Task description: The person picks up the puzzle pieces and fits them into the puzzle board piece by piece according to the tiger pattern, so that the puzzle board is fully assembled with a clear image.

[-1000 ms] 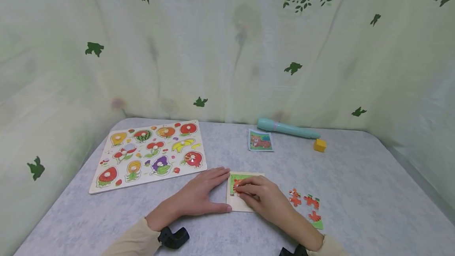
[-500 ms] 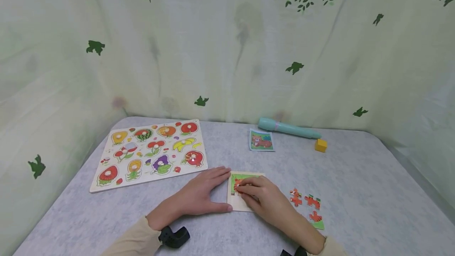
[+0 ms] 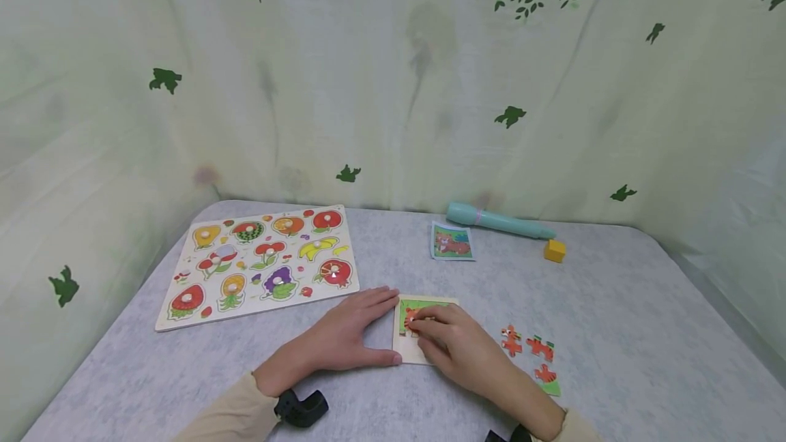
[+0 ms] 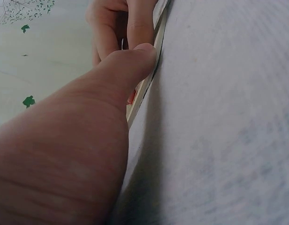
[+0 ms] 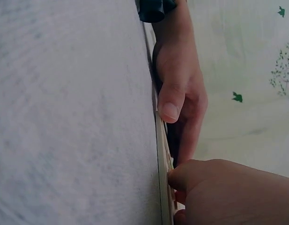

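A small wooden puzzle tray (image 3: pixel 406 352) lies flat in front of me, with green and orange jigsaw pieces (image 3: pixel 407 310) in its upper part. My left hand (image 3: pixel 350 333) rests spread at the tray's left side, fingertips and thumb touching its edge. Over the tray, my right hand (image 3: pixel 463 346) has its thumb and index finger bent together on a jigsaw piece, mostly covered by the fingers. In the right wrist view, the fingertips press close to the tray edge (image 5: pixel 162 187). Three loose orange pieces, among them a green-edged piece (image 3: pixel 540 348), lie right of the hand.
A white fruit peg board (image 3: pixel 258 264) lies at the left. Toward the back are a picture card (image 3: pixel 452 243) with a brown animal, a teal tapered stick (image 3: pixel 500 222) and a yellow cube (image 3: pixel 555 251). A leaf-patterned curtain (image 3: pixel 368 87) hangs behind the table.
The right hand's fingers and thumb shift very slightly over the tray. The left hand stays at the tray's edge, and the loose pieces keep their places.
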A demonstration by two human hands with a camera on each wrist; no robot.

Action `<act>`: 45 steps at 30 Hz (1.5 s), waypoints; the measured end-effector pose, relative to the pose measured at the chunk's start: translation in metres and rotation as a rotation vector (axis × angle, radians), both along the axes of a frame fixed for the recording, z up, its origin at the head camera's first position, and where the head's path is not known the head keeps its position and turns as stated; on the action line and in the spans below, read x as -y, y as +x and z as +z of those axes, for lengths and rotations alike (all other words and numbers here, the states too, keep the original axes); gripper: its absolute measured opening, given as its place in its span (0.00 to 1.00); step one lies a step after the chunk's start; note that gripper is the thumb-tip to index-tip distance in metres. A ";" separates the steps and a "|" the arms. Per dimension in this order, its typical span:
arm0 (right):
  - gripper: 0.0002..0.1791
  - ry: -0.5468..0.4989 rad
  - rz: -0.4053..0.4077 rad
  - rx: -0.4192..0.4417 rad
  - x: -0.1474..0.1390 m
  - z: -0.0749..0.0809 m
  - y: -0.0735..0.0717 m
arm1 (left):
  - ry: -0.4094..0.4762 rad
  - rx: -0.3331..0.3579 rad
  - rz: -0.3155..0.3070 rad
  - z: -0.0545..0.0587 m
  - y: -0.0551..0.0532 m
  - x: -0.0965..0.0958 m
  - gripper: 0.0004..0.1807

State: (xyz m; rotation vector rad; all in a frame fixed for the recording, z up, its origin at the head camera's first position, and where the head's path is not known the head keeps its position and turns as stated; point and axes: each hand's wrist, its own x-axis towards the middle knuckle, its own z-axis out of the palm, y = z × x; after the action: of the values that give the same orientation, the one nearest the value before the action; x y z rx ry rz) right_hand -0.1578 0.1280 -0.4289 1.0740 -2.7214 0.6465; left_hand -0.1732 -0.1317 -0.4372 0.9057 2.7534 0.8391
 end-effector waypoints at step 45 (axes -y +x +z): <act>0.19 0.034 0.051 0.039 -0.024 0.037 0.001 | -0.007 0.011 0.012 0.002 0.003 -0.001 0.52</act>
State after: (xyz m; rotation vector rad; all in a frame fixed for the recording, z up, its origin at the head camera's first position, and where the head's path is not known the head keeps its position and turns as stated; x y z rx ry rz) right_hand -0.1564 0.1523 -0.3916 1.1536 -2.7561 0.6378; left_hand -0.1706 -0.1311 -0.4351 0.8813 2.7541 0.8328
